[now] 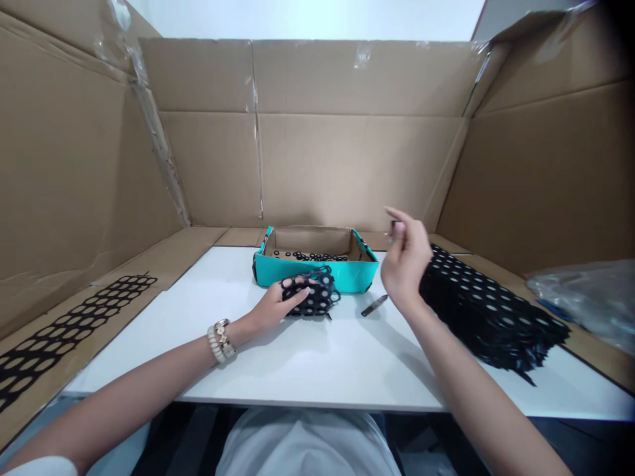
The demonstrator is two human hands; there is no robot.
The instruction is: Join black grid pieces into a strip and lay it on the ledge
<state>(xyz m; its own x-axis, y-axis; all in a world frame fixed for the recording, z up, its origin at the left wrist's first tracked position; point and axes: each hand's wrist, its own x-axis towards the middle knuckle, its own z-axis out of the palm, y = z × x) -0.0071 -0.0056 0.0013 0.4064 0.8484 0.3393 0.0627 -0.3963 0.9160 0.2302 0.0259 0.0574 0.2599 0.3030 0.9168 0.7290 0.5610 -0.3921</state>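
My left hand is closed around a bunched black perforated sheet with round holes, just in front of the turquoise box. Several small black rings lie inside that box. Raised to the right of the box, my right hand has its thumb and fingers drawn together. A small dark bit shows at the fingertips, too small to name. Below this hand, a small dark-handled tool, perhaps a blade or tweezers, lies on the white table.
A thick stack of black perforated sheets lies at the right. One flat black perforated strip rests on cardboard at the left. Clear plastic bag sits at far right. Tall cardboard walls enclose the white table at the back and sides.
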